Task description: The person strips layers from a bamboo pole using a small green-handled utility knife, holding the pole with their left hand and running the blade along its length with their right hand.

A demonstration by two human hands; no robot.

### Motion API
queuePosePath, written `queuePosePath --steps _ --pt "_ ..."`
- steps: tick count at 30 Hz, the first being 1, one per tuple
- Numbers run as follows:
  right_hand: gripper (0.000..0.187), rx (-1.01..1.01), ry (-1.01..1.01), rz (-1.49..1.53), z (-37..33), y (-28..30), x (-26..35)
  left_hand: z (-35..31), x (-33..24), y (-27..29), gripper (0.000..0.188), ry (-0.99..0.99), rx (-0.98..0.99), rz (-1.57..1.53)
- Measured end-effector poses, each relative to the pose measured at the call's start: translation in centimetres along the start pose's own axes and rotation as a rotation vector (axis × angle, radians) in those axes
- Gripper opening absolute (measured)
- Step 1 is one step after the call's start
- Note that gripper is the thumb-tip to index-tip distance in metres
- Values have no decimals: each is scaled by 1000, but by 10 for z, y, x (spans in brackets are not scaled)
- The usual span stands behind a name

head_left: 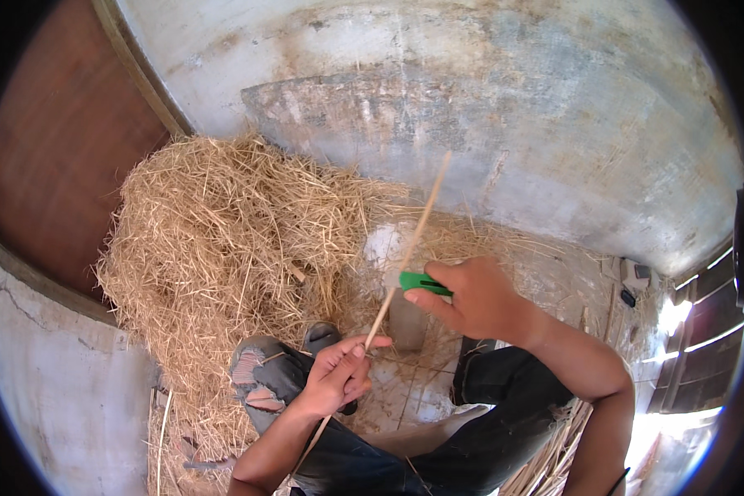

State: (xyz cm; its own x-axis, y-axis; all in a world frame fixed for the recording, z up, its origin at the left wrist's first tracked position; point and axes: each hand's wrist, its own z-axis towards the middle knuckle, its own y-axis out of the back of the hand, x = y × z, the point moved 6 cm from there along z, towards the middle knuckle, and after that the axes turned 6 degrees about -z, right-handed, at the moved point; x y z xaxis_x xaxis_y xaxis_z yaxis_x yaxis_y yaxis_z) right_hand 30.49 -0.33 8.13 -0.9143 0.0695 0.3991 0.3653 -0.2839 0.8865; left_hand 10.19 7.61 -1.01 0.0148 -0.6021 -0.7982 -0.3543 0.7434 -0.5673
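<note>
A long, thin strip of pale wood or bamboo (426, 213) slants up and away from my lap toward the far wall. My left hand (336, 379) is closed round its lower part, thumb on top and index finger stretched past it. In my right hand (481, 302) I grip a green-handled cutter knife (426, 283), with thumb and fingers wrapped round the handle. The knife's front end meets the strip a little above my left hand; the blade itself is too blurred to make out. Below the left hand the strip runs on over my dark trousers (355, 463).
A large heap of shavings (223, 223) lies at the left, against a stained wall (488, 99) and a brown panel (66, 149). Several long strips (558, 450) lie beside my right leg. Small dark objects (628, 297) sit in the far right corner.
</note>
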Motion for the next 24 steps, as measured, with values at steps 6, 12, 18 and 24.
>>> queuePosePath --steps 6,12,18,24 --pt "48 -285 -467 -22 24 24 -91 -21 14 11 42 95 64 -96" --pt "43 -409 -390 50 7 36 -111 -14 0 24 33 -197 -139 368" --pt "40 -175 -216 82 12 -1 -37 -7 -37 4 27 -655 -370 1331" --pt "42 -110 -153 128 21 -11 -14 -6 -39 -6 32 -645 -452 1554"
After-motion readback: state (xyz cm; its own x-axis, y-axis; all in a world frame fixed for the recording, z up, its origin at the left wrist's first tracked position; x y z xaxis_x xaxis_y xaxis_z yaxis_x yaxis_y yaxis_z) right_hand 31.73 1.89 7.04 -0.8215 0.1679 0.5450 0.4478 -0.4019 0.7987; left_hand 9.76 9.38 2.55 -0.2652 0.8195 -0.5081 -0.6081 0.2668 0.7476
